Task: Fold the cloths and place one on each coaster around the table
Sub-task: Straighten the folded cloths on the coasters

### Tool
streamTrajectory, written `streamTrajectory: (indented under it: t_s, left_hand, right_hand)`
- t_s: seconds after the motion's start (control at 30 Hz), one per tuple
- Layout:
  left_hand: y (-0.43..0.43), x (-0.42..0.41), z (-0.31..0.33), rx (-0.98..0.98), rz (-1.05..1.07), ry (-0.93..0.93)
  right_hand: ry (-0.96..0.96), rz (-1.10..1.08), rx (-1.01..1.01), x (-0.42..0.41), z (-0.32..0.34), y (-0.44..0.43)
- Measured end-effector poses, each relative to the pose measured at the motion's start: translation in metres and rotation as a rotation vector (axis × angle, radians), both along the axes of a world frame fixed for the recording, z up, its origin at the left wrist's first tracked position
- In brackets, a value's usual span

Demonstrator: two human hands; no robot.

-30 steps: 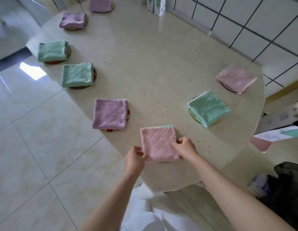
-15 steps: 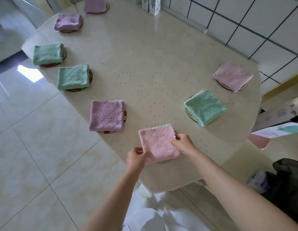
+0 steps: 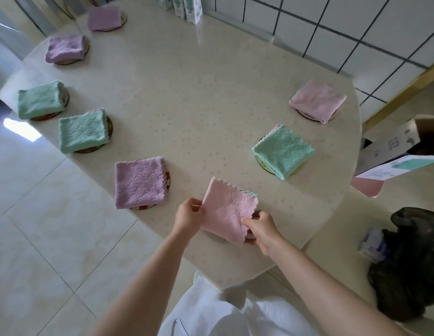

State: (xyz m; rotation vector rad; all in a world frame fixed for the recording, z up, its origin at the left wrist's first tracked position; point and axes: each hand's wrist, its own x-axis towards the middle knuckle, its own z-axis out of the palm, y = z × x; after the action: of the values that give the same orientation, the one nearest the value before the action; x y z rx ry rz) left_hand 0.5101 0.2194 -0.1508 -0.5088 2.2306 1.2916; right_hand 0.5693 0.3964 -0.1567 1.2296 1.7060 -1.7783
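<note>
A folded pink cloth (image 3: 226, 209) lies at the near edge of the beige table (image 3: 199, 93), over a coaster (image 3: 214, 237) that shows only as a sliver under it. My left hand (image 3: 189, 215) pinches the cloth's left edge. My right hand (image 3: 262, 229) grips its near right corner, which is lifted a little. Several other folded cloths rest on coasters around the rim: a purple one (image 3: 139, 181), a green one (image 3: 83, 130), another green one (image 3: 38, 99), a green one on the right (image 3: 282, 151) and a pink one (image 3: 317, 100).
Two more purple cloths (image 3: 65, 48) (image 3: 104, 18) sit on coasters at the far left. Small cartons (image 3: 189, 7) stand at the back by the tiled wall. A cardboard box (image 3: 390, 144) and a dark bag (image 3: 410, 258) lie on the floor at the right.
The pink cloth has turned slightly, and its near right corner has come up off the coaster. My right hand has slid from the cloth's right edge down to that corner.
</note>
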Motion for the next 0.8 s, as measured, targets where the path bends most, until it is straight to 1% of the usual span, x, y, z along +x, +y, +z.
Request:
streamTrajectory:
  t_s: [0.1,0.3,0.4,0.53,0.63,0.7,0.8]
  left_hand:
    - [-0.006,-0.008,-0.001,-0.024,-0.067,-0.014]
    - [-0.022,-0.025,-0.007,-0.066,-0.217,-0.025]
    - [-0.025,-0.033,-0.008,-0.105,-0.320,0.009]
    - [-0.028,-0.037,-0.006,-0.129,-0.385,0.038]
    - [-0.028,-0.037,-0.005,-0.165,-0.454,0.096]
    - [-0.027,-0.036,-0.005,-0.176,-0.470,0.133]
    - [-0.031,-0.034,-0.004,-0.191,-0.484,0.175]
  right_hand:
    - [0.006,-0.047,-0.001,0.004,-0.002,-0.008]
    - [-0.049,-0.184,-0.017,0.013,-0.005,-0.024]
    - [-0.056,-0.229,0.030,0.014,-0.005,-0.032]
    - [-0.087,-0.291,0.103,0.014,-0.003,-0.041]
    - [-0.113,-0.311,0.152,0.016,-0.003,-0.045]
    - [-0.118,-0.268,0.271,0.016,-0.005,-0.045]
    - [-0.164,-0.058,0.493,0.017,-0.001,-0.047]
